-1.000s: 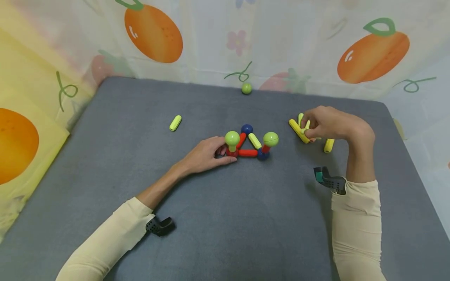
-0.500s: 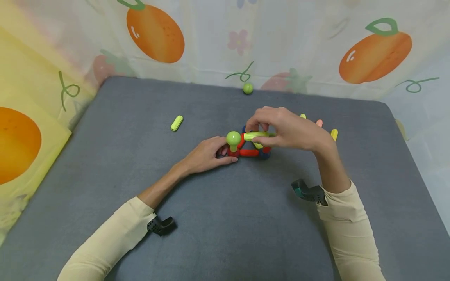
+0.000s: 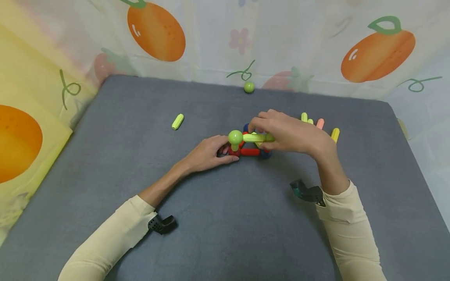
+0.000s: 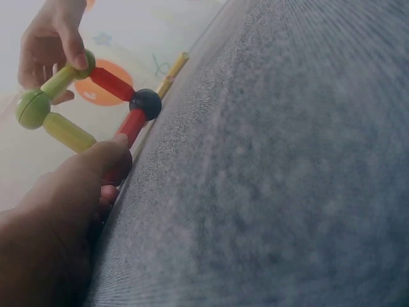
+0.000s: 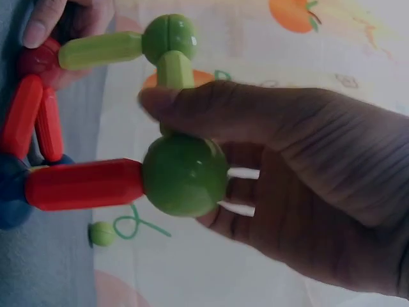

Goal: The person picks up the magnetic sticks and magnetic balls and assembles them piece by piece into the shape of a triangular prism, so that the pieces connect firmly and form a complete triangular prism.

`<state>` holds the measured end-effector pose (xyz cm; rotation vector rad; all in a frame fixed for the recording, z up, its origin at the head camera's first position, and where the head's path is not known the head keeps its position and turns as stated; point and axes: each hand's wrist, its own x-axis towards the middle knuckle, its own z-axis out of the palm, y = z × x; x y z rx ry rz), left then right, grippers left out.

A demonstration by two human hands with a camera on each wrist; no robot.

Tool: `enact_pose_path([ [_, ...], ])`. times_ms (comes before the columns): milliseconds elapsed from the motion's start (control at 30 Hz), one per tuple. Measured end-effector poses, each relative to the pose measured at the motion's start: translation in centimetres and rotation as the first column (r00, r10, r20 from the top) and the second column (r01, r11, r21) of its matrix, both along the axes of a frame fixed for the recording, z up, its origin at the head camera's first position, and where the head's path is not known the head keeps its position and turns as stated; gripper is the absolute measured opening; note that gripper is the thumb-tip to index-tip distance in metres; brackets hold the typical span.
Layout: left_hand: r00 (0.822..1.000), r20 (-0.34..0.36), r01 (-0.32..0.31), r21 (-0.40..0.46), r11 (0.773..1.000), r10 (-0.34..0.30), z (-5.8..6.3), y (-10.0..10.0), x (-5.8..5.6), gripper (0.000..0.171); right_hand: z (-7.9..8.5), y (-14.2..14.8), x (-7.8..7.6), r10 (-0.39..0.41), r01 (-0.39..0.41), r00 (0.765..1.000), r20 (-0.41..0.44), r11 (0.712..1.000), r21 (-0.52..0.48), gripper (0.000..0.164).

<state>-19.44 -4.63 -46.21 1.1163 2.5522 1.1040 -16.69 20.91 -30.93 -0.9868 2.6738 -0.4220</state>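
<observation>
A small frame of toy building sticks and balls stands on the grey table. My left hand (image 3: pixel 209 154) grips the dark red ball (image 3: pixel 234 151) at its lower left corner, thumb in front. Above that ball an upright yellow-green stick (image 5: pixel 99 50) carries a green ball (image 3: pixel 235 137). With thumb and fingers, my right hand (image 3: pixel 288 132) pinches a level yellow-green stick (image 3: pixel 254 137) whose left end meets this ball. Its other end is at a second green ball (image 5: pixel 185 174), on top of an upright red stick (image 5: pixel 83 184). Red sticks and blue balls (image 3: pixel 265 153) form the base.
Several loose sticks, yellow (image 3: pixel 335 135) and pink (image 3: pixel 320 123) among them, lie to the right behind my right hand. A yellow-green stick (image 3: pixel 177 121) lies at back left. One green ball (image 3: pixel 249 87) rests at the far edge by the printed curtain (image 3: pixel 211 35).
My right hand has taken a yellow-green stick from the right-hand pile and brought it left over the frame, so it now spans the two green balls. The left hand has stayed in place.
</observation>
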Motion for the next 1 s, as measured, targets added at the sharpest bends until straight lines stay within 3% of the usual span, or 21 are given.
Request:
enact_pose_path([
  [167, 1.0, -0.001, -0.002, -0.005, 1.0, 0.002, 0.0, 0.0, 0.0, 0.034, 0.3, 0.8, -0.1, -0.038, 0.034, 0.996, 0.082, 0.999, 0.041, 0.038],
  [333, 1.0, -0.006, 0.0, -0.003, 1.0, 0.0, 0.1, 0.0, 0.0, 0.034, 0.3, 1.5, -0.4, -0.023, 0.017, 0.989, 0.148, 0.999, 0.042, 0.04],
  [667, 1.0, -0.005, 0.002, -0.004, 1.0, -0.002, 0.1, 0.0, -0.1, 0.034, -0.2, 1.6, -0.9, -0.002, 0.005, 0.981, 0.196, 1.0, -0.016, 0.013],
  [833, 1.0, 0.002, -0.002, -0.013, 1.0, 0.002, 0.0, 0.2, 0.0, 0.033, -0.1, 2.6, -0.9, -0.065, 0.077, 0.965, 0.255, 0.996, -0.036, 0.027],
  [1000, 1.0, -0.008, -0.017, -0.005, 1.0, 0.017, -0.1, 0.3, 0.1, 0.032, 1.1, 5.4, -0.9, -0.194, 0.206, 0.95, 0.246, 0.978, -0.023, 0.043],
])
